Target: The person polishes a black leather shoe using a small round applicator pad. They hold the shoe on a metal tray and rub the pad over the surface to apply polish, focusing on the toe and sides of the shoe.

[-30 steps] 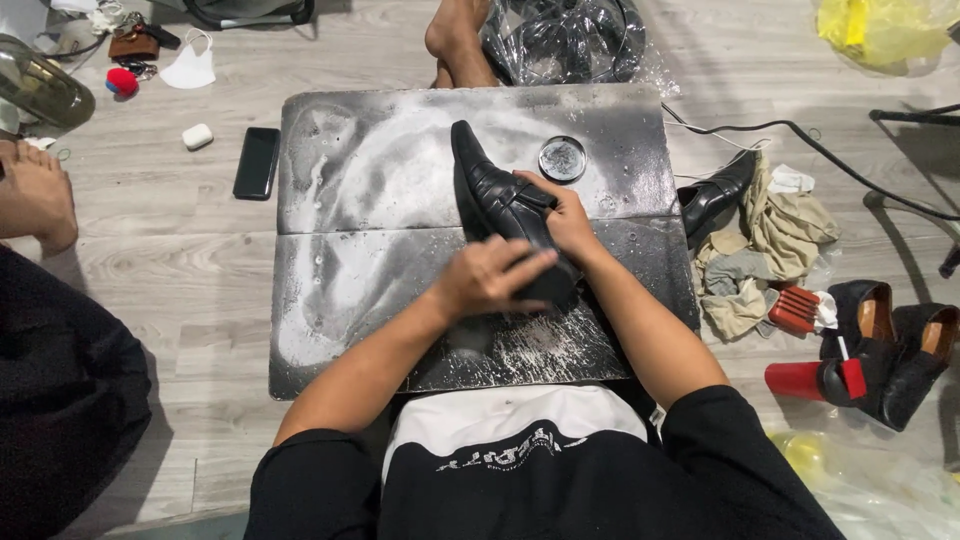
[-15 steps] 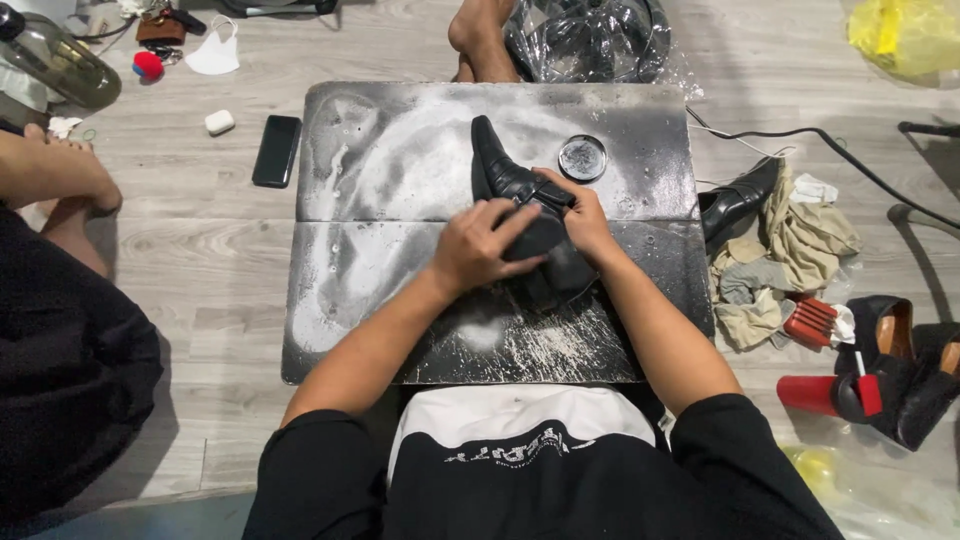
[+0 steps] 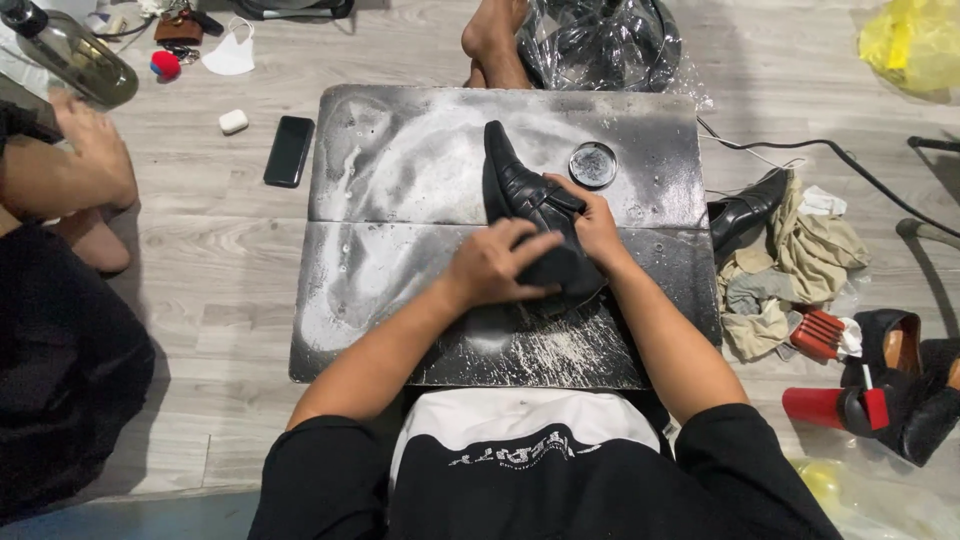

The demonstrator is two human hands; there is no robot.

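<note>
Person seen from above: black short-sleeve T-shirt w/ a white panel across the chest and small white lettering below it. Forearms bare; left hand [image 3: 495, 267] & right hand [image 3: 597, 225] bare, no gloves, watch or rings visible.

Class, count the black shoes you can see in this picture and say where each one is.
4. One shoe lies on the board, held by both hands. A second lies on the floor off the board's right edge. Two heeled ones sit far right. More may be hidden.
</note>
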